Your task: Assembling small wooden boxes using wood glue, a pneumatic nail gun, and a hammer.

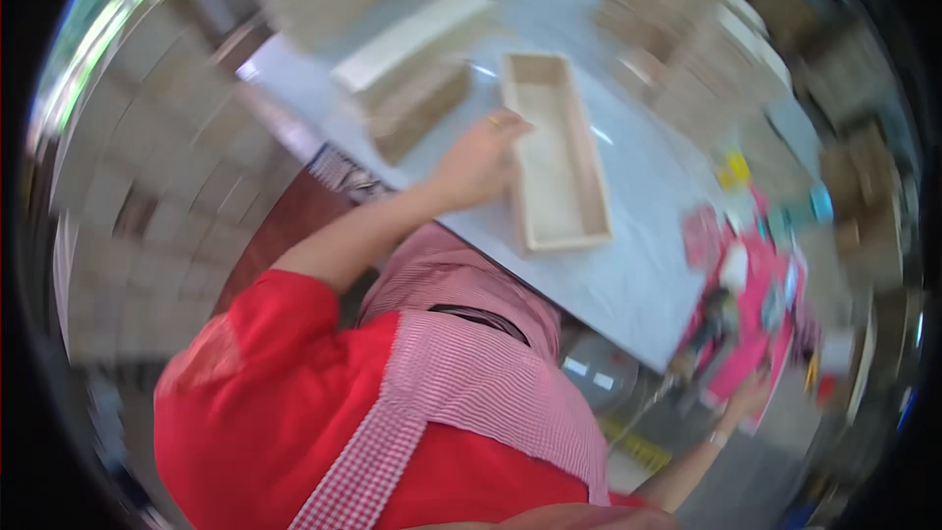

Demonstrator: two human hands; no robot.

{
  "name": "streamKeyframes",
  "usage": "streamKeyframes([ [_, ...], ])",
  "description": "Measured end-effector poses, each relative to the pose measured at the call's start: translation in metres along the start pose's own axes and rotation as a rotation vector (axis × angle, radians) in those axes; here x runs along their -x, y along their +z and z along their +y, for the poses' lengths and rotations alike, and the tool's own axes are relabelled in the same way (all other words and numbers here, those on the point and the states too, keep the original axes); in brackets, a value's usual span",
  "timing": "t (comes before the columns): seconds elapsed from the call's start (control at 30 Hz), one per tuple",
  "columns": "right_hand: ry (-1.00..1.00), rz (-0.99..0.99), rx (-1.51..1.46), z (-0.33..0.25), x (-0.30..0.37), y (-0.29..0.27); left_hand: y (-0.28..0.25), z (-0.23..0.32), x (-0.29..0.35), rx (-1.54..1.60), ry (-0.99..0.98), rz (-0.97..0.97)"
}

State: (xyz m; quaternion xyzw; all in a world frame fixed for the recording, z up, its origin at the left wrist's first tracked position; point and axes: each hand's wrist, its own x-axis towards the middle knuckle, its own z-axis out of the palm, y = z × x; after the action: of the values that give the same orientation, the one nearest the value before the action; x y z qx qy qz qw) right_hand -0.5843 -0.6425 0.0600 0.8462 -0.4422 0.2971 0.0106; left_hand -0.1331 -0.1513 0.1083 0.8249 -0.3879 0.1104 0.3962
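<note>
A long, shallow, open-topped wooden box [589, 172] lies on the white tabletop in front of me. My left hand [483, 159] is closed on its left wall, with the fingertips over the rim and a ring on one finger. Far to the right, my right hand [751, 397] reaches to the edge of a heap of small things on a bright pink cloth or sheet [741, 365]. Motion smears that hand, so its fingers and anything in them are unclear.
Left of the box stand more pale wooden boxes [420, 103]. Stacked wooden pieces [706, 64] fill the far right of the white table [643, 270]. Many stacked blocks or boxes [162, 152] rise at the left. A yellow item [733, 170] lies beyond the pink heap.
</note>
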Motion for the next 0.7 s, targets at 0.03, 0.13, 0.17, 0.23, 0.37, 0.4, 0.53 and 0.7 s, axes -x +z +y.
streamKeyframes([
  [0.03,0.032,0.011,-0.138,-0.003,-0.014,0.021,0.010,-0.003,0.016,0.099,-0.120,0.063],
  [0.13,-0.255,-0.206,-0.507,-0.189,-0.025,0.034,0.036,0.015,0.055,0.613,-0.419,0.003],
  [0.17,-0.421,-0.252,-0.511,-0.239,-0.023,0.034,0.062,0.007,0.063,0.603,-0.598,-0.076],
  [0.23,-0.477,-0.555,-0.607,-0.297,-0.022,0.055,0.080,0.026,0.062,0.706,-0.634,0.020],
  [0.37,-0.416,-1.184,-0.547,-0.377,-0.012,0.064,0.100,0.044,0.052,0.421,-0.732,-0.042],
  [0.4,-0.483,-1.156,-0.551,-0.380,-0.014,0.071,0.093,0.053,0.050,0.377,-0.769,-0.052],
  [0.53,-0.493,-1.103,-0.721,-0.388,-0.002,0.057,0.058,0.073,0.052,0.635,-0.815,-0.021],
  [0.7,-0.476,-0.902,-0.707,-0.408,0.020,-0.006,0.005,0.092,0.045,0.822,-0.628,0.151],
])
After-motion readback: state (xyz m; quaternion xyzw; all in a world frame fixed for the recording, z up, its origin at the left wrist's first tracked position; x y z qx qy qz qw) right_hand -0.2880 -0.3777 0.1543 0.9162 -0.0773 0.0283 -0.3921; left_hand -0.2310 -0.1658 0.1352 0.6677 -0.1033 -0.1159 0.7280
